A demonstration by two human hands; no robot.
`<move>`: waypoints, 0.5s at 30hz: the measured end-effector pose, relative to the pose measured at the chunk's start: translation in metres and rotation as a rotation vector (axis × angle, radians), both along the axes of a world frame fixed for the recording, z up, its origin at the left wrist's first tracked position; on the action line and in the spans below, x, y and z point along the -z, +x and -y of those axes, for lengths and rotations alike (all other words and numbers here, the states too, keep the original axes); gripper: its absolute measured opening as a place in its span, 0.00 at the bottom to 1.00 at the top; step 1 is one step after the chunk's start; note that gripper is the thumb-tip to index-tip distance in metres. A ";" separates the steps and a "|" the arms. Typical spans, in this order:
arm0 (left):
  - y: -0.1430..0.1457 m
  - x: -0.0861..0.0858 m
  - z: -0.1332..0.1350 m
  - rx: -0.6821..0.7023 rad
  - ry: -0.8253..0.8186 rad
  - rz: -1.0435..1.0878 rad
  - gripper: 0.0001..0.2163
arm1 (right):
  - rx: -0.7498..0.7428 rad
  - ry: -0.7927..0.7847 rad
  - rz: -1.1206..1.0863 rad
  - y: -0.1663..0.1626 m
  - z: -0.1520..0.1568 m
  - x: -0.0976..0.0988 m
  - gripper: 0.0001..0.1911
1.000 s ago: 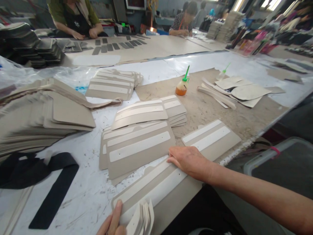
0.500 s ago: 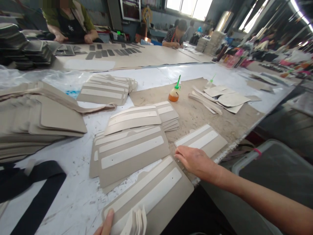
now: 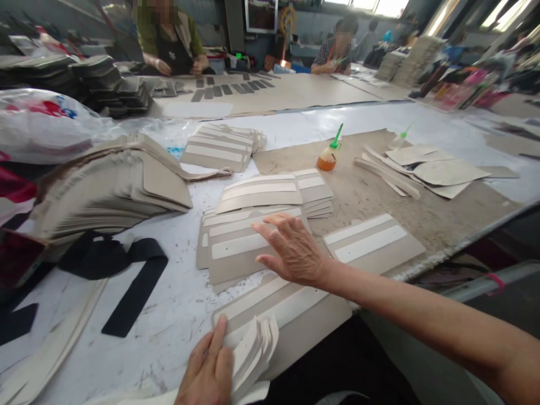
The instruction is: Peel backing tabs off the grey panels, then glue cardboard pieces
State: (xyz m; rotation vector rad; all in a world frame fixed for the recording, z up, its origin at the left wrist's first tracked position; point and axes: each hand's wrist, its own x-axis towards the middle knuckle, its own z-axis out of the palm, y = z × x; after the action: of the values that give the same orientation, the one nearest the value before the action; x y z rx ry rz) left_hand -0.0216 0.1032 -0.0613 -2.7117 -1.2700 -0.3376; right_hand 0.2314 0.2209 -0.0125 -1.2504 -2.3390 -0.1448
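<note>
My left hand (image 3: 208,365) grips a bundle of pale strips (image 3: 255,349), its index finger lying on the left edge of the nearest beige panel (image 3: 312,332). That panel carries two pale bands and juts over the table's front edge. Above it my right hand (image 3: 295,250) hovers with fingers spread and nothing in them. Just beyond the fingers lies an overlapping pile of banded panels (image 3: 236,270), partly hidden by the hand. Another banded panel (image 3: 379,239) lies flat to the right of my right wrist.
Left stands a thick stack of beige panels (image 3: 164,180), with black strap (image 3: 139,287) before it. A bottle of orange liquid (image 3: 327,157) stands upright on brown board (image 3: 350,197). Pale cut pieces (image 3: 447,169) lie farther right. Two people sit across the table.
My right hand has moved left from the right-hand panel and spread its fingers over the panels. My left hand with the strips shows more fully. The view has shifted leftward.
</note>
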 end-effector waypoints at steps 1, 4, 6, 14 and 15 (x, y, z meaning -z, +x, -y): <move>0.001 -0.001 0.001 -0.021 -0.019 0.013 0.16 | -0.051 -0.005 0.012 -0.009 -0.005 0.008 0.30; 0.006 -0.004 0.004 -0.073 -0.083 0.058 0.14 | -0.129 -0.065 0.069 -0.025 -0.010 0.031 0.33; 0.009 -0.007 0.006 -0.102 -0.115 0.082 0.14 | -0.127 -0.098 0.089 -0.028 -0.010 0.041 0.33; 0.001 -0.019 0.003 -0.106 -0.247 0.259 0.15 | -0.124 -0.048 0.034 -0.007 0.004 0.020 0.20; -0.003 -0.020 0.003 -0.085 -0.250 0.296 0.17 | -0.065 -0.085 0.046 0.001 0.013 0.014 0.17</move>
State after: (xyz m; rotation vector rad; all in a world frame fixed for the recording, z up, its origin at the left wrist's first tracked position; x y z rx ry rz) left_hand -0.0248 0.1003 -0.0415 -2.8804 -1.5970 -0.6296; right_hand 0.2325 0.2080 -0.0269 -1.2215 -2.4448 -0.0536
